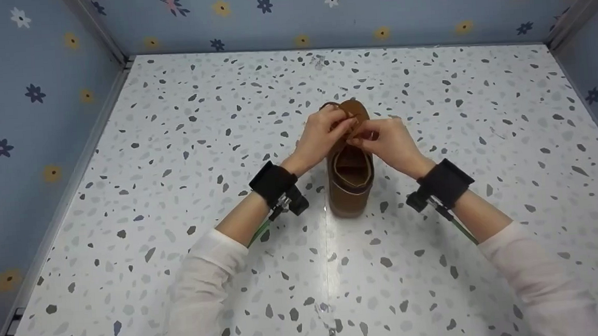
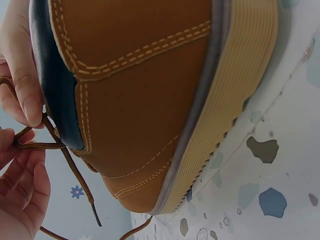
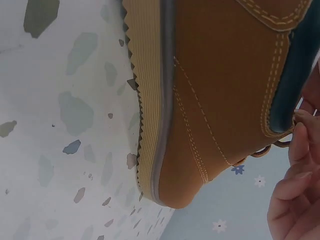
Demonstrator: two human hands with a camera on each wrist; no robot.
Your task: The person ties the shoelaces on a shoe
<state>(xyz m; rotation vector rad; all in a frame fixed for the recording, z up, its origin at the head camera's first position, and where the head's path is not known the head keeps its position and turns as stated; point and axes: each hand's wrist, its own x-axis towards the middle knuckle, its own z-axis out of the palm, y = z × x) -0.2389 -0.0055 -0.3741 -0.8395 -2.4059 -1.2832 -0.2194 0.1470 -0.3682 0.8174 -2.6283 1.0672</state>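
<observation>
A brown lace-up shoe (image 1: 349,204) with a dark padded collar (image 2: 62,95) and a pale ridged sole (image 2: 245,55) stands upright on the table, toe pointing away from me. Over its tongue (image 1: 353,107) both hands meet at the brown shoelace (image 2: 75,175). My left hand (image 1: 322,130) pinches the lace from the left, palm side showing in the left wrist view. From the right, my right hand (image 1: 388,139) pinches the lace between thumb and fingers close to the collar. One lace end with a dark tip hangs down beside the shoe.
The table (image 1: 173,144) has a white speckled top. Blue flowered panels (image 1: 289,12) enclose it at the back and both sides. Each wrist wears a black strap (image 1: 274,182) with a small camera.
</observation>
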